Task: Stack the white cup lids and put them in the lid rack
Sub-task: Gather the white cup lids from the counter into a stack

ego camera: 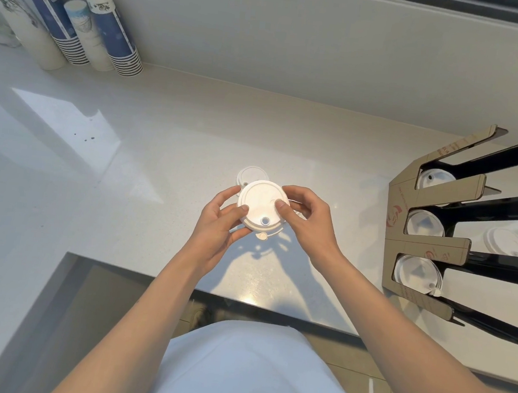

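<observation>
Above the middle of the white counter I hold a small stack of white cup lids [261, 203] between both hands. My left hand [222, 224] grips its left rim and underside, thumb on top. My right hand [307, 219] grips the right rim, thumb pressed on the top lid. Another white lid [250, 174] lies flat on the counter just behind the stack. The cardboard and black lid rack [435, 247] stands at the right, with white lids in three of its slots [426, 223]. One more lid [503, 241] lies behind the rack.
Several stacks of paper cups [109, 29] lean against the back wall at the far left. The counter's front edge [272, 310] runs just below my hands, with a cut-out corner at the lower left.
</observation>
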`<state>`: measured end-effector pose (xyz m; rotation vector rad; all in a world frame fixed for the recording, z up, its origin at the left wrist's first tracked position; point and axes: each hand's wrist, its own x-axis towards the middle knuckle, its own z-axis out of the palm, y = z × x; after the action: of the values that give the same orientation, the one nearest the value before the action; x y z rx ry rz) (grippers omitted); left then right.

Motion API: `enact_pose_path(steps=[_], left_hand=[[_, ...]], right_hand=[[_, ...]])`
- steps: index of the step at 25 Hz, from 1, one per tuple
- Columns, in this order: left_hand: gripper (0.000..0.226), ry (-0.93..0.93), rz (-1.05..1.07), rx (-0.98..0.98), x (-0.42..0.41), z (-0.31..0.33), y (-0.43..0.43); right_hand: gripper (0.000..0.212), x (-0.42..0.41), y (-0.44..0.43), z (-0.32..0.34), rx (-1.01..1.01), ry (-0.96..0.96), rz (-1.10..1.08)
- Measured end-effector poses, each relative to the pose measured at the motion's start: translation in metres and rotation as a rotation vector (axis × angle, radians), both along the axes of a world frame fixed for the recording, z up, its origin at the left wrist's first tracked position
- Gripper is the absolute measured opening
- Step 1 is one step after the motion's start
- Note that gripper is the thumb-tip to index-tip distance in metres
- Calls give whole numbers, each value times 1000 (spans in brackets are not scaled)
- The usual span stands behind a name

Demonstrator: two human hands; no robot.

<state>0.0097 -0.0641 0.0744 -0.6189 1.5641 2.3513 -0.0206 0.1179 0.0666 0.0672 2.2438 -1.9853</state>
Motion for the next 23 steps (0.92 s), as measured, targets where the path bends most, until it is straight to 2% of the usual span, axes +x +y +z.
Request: enact_pose_path(steps=[5, 10, 14, 18, 23], left_hand=[[40, -31, -12, -49, 0, -2, -1], [45, -68, 52, -86, 0, -9, -4], [48, -92, 100, -58, -1, -12, -10], [47, -100, 117, -59, 0, -13, -12], [49, -110, 124, -68, -1, -13, -13]], right_hand=[[38, -1, -1, -1, -10, -48, 54], [33, -8, -3, -5, -16, -49, 64], [32, -30, 8, -21, -10, -107, -32], [47, -49, 21, -49, 248, -154, -27], [68, -69, 28, -78, 592, -161, 123]])
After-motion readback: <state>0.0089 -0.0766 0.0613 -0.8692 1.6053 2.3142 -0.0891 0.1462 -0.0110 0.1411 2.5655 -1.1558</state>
